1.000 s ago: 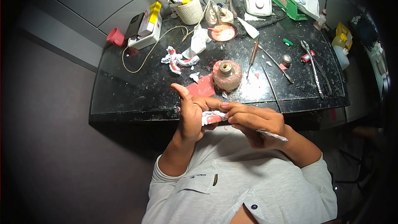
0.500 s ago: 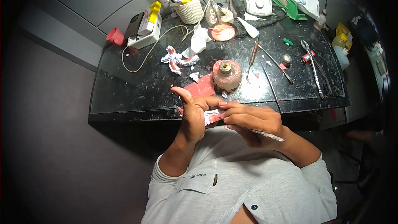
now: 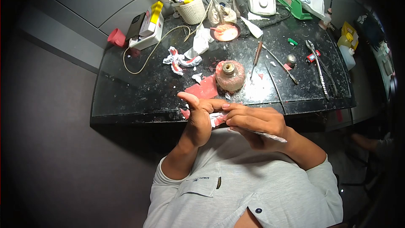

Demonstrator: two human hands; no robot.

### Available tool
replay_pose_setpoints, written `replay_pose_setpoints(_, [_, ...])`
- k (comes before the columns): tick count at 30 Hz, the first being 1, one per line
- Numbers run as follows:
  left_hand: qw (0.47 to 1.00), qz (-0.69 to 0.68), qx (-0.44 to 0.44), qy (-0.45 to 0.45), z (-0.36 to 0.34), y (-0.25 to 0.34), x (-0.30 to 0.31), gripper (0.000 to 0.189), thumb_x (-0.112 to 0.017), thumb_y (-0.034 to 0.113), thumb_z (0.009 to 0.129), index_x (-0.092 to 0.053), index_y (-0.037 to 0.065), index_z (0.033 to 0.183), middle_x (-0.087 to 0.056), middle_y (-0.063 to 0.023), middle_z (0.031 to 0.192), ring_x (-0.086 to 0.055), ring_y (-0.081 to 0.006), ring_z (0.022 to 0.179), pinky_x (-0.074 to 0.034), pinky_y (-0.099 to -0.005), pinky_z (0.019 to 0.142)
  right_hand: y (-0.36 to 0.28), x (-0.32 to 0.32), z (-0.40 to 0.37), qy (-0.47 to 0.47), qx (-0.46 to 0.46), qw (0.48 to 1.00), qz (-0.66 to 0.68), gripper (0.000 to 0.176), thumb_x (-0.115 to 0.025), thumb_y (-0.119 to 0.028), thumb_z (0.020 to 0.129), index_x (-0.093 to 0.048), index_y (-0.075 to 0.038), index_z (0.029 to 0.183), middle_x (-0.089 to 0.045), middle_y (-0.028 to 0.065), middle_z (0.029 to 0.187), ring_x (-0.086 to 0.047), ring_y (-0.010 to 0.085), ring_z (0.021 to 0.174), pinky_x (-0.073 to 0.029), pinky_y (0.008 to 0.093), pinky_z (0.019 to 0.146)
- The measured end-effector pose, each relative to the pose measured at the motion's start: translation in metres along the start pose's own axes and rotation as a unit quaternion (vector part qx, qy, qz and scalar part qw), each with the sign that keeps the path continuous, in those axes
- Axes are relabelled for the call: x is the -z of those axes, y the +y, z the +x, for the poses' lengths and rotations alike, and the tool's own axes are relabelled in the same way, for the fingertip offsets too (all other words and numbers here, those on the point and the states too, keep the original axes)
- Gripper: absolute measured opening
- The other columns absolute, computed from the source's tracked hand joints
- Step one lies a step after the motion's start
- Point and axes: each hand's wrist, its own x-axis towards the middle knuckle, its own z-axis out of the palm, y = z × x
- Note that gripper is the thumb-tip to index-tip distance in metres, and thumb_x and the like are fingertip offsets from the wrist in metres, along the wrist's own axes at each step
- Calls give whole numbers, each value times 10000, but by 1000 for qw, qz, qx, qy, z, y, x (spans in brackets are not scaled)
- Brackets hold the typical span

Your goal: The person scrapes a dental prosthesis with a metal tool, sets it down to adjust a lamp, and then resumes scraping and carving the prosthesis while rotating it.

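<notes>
My left hand (image 3: pixel 198 120) is closed around a white-and-pink dental piece (image 3: pixel 217 118), its thumb sticking out to the upper left. Much of the piece is covered by fingers. A pink wax scrap (image 3: pixel 184 113) shows beyond that hand's outer side. In my right hand (image 3: pixel 257 121) is a slim metal wax knife (image 3: pixel 270 136), its end pointing to the lower right; the working tip is hidden. The right fingertips meet the left fingers at the piece. Just beyond the hands lie a pink wax sheet (image 3: pixel 203 88) and a round glass spirit burner (image 3: pixel 230 76).
White-and-red moulded pieces (image 3: pixel 180 61) lie left of the burner. Several hand tools, including a brown-handled one (image 3: pixel 257 55), lie to the right. Behind are a pan of pink wax (image 3: pixel 225 32), a woven basket (image 3: pixel 192 8), a white control unit (image 3: pixel 261 1) and a green bin (image 3: pixel 295 6).
My left hand has tilted slightly and its thumb has shifted a little right and down. Less of the dental piece shows. The right hand has moved slightly left, still gripping the wax knife.
</notes>
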Motion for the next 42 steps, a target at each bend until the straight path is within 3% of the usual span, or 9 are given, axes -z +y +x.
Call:
replay_pose_setpoints(5, [999, -22, -5, -38, 1, 2, 5, 1379, 112, 942, 761, -708, -143, 991, -658, -74, 673, -503, -90, 542, -390, -187, 531, 0, 1, -1, 1, -5, 1000, 12, 195, -751, 100, 810, -683, 61, 989, -738, 177, 970, -741, 353, 1026, -605, 409, 906])
replay_pose_setpoints(10, [988, -128, 84, -14, -1, 12, 1, 1382, 102, 946, 764, -701, -154, 999, -662, -81, 669, -434, -73, 435, -325, -187, 425, -4, 3, 0, -2, -22, 1000, 22, 187, -733, 116, 820, -683, 68, 993, -737, 185, 986, -737, 355, 1038, -599, 414, 924])
replay_pose_setpoints(20, [983, -153, 85, 59, 5, -2, -1, 1418, 65, 972, 742, -675, -201, 1035, -699, -183, 741, -533, -112, 464, -434, -208, 429, 1, 7, -2, -18, -20, 999, 47, 204, -705, 152, 812, -684, 83, 1003, -729, 195, 1022, -725, 367, 1070, -596, 421, 939])
replay_pose_setpoints(25, [942, -282, 163, -75, 5, -7, 16, 1376, 27, 969, 765, -667, -203, 961, -656, -148, 679, -484, -112, 426, -369, -212, 370, 4, 5, -4, -18, -6, 999, 37, 223, -690, 162, 811, -681, 83, 1019, -728, 206, 1038, -731, 365, 1055, -604, 415, 920])
replay_pose_setpoints(31, [895, -373, 225, -92, 8, -11, 15, 1356, 9, 984, 752, -672, -174, 941, -638, -124, 655, -422, -97, 404, -290, -214, 348, 9, 1, -10, 5, 6, 1000, -13, 237, -675, 156, 828, -670, 84, 1053, -729, 214, 1038, -742, 355, 1017, -618, 396, 882])
replay_pose_setpoints(37, [972, -190, 141, 15, 5, -4, 5, 1385, 38, 997, 720, -685, -156, 978, -645, -95, 655, -408, -88, 398, -284, -203, 355, 14, 0, -8, 43, 5, 999, -14, 253, -733, 108, 823, -681, 67, 1067, -723, 186, 1042, -749, 303, 946, -619, 350, 802])
replay_pose_setpoints(39, [972, -194, 128, -13, 4, -11, 10, 1377, 59, 982, 734, -705, -139, 970, -670, -97, 684, -462, -91, 460, -370, -210, 437, 12, 0, -5, 40, 9, 999, 27, 199, -689, 94, 878, -663, 71, 1074, -723, 192, 1038, -752, 313, 939, -613, 357, 821])
replay_pose_setpoints(41, [996, 8, -83, 5, 6, -15, 7, 1334, 77, 934, 795, -721, -123, 953, -702, -106, 753, -544, -105, 582, -437, -211, 579, 14, 1, -7, 69, -13, 997, 30, 172, -651, 75, 917, -649, 67, 1089, -725, 195, 1039, -752, 309, 945, -610, 357, 829])
replay_pose_setpoints(42, [997, 32, -51, 39, 0, -4, 1, 1289, 85, 884, 851, -727, -114, 925, -725, -109, 823, -593, -118, 699, -469, -229, 763, 17, 2, -8, 97, -34, 994, 32, 150, -612, 57, 956, -634, 64, 1104, -727, 197, 1040, -752, 306, 952, -607, 357, 838])
